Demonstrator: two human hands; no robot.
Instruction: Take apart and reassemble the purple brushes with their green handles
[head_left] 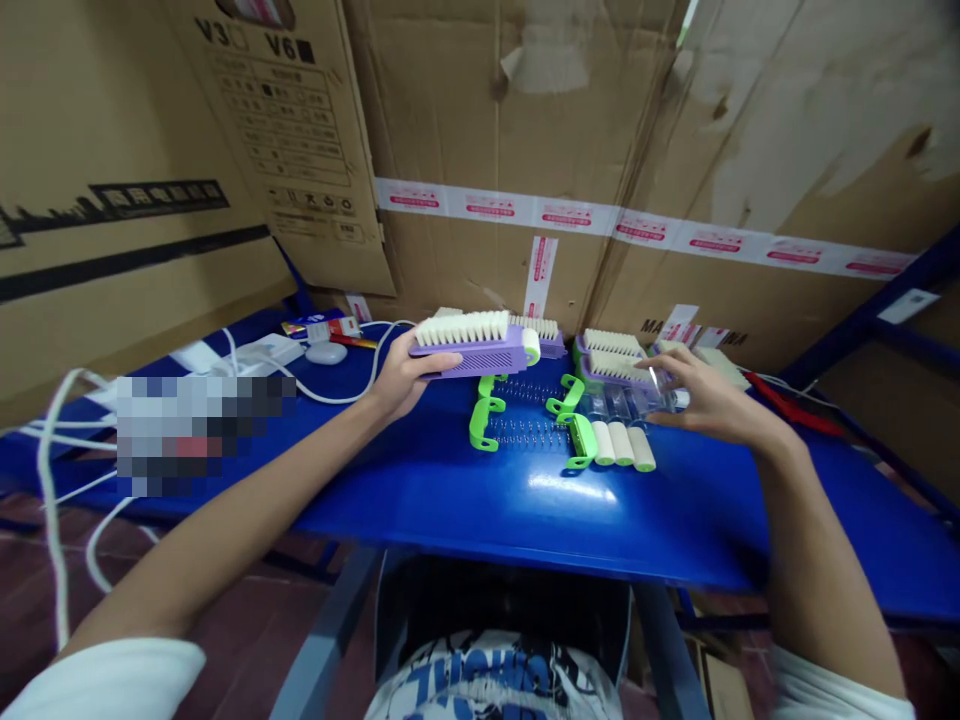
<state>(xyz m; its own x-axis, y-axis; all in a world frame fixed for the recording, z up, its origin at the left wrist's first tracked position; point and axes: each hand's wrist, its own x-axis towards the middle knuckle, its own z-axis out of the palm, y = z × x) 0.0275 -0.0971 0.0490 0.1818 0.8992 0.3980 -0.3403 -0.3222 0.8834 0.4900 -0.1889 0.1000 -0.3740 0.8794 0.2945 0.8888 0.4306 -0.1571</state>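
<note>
My left hand [401,375] grips a purple brush [469,355] with cream bristles facing up and a pale green-rimmed roller at its right end. It is raised above the blue table. Over on the right, my right hand [694,395] has its fingers curled around a small clear plastic container [660,393], blurred, with a white end. Similar clear containers [616,405] lie just left of it. Bright green brackets [484,425], rows of metal springs [529,433] and cream rollers [622,445] with green ends lie between the hands.
More purple brushes [611,360] stand along the back of the blue table [480,510], against a cardboard wall [480,130]. A white mouse [326,353], white cables [330,398] and a blurred-out patch are at left. Red material [795,405] lies at right.
</note>
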